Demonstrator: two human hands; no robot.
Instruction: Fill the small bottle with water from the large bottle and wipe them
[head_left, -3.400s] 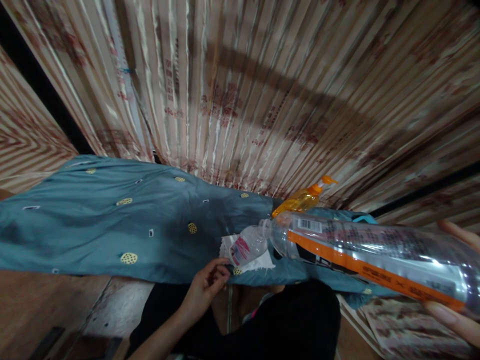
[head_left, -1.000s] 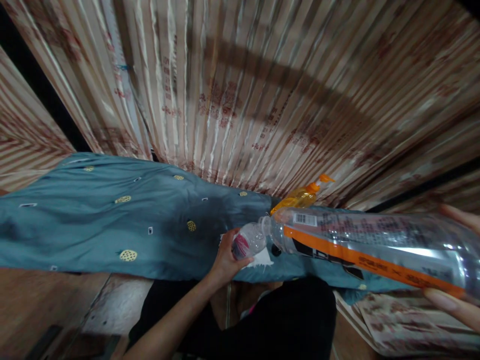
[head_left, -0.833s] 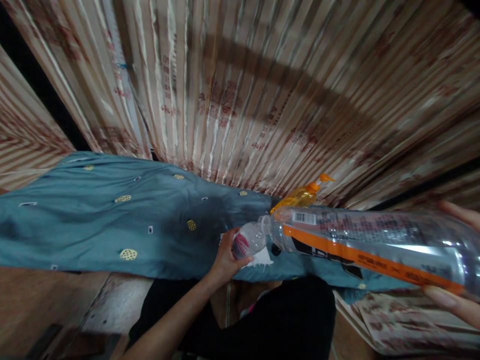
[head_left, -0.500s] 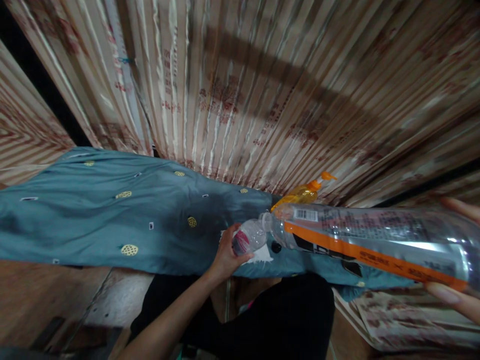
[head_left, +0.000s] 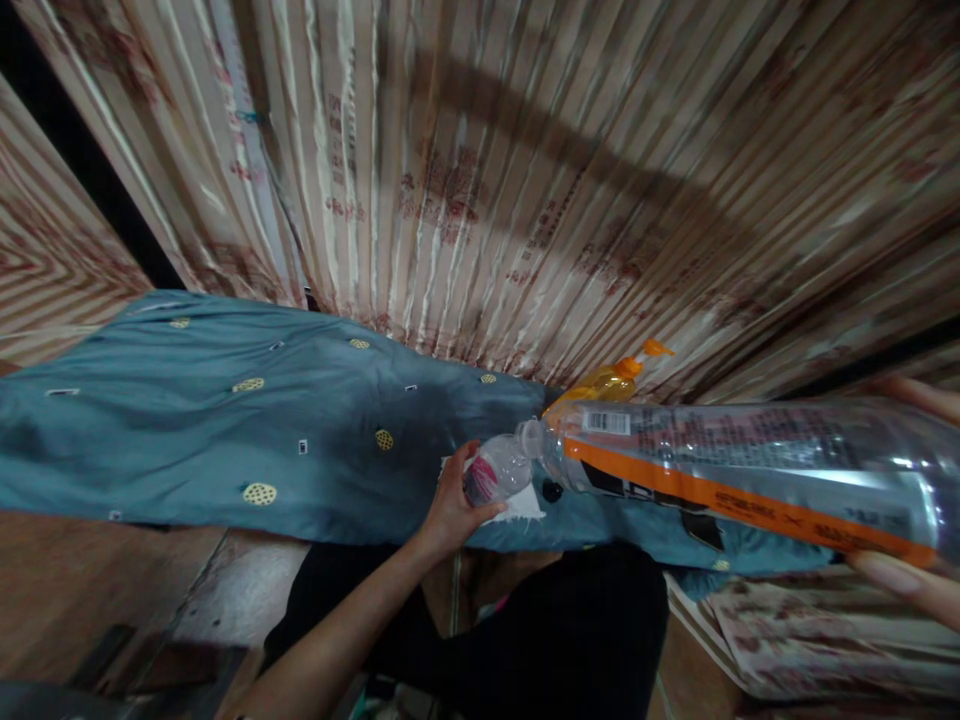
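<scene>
My right hand [head_left: 911,590] grips the base of a large clear plastic bottle [head_left: 720,470] with an orange stripe on its label. The bottle lies almost level, its open neck pointing left. My left hand [head_left: 454,505] is closed round a small clear bottle [head_left: 496,474] with a pink and white label, which stands tilted on a white tissue [head_left: 521,508]. The big bottle's mouth meets the small bottle's mouth. Only some fingers of the right hand show at the frame's right edge.
A teal cloth with yellow dots [head_left: 225,430] covers the surface in front of me. An orange pump bottle [head_left: 611,380] stands behind the big bottle. A striped curtain [head_left: 487,170] hangs at the back. A small dark cap [head_left: 553,491] lies on the cloth. Patterned paper [head_left: 787,630] lies at right.
My left hand has gone from the tissue's edge up to the small bottle and taken hold of it. The big bottle has stayed mouth to mouth with it, lifting slightly.
</scene>
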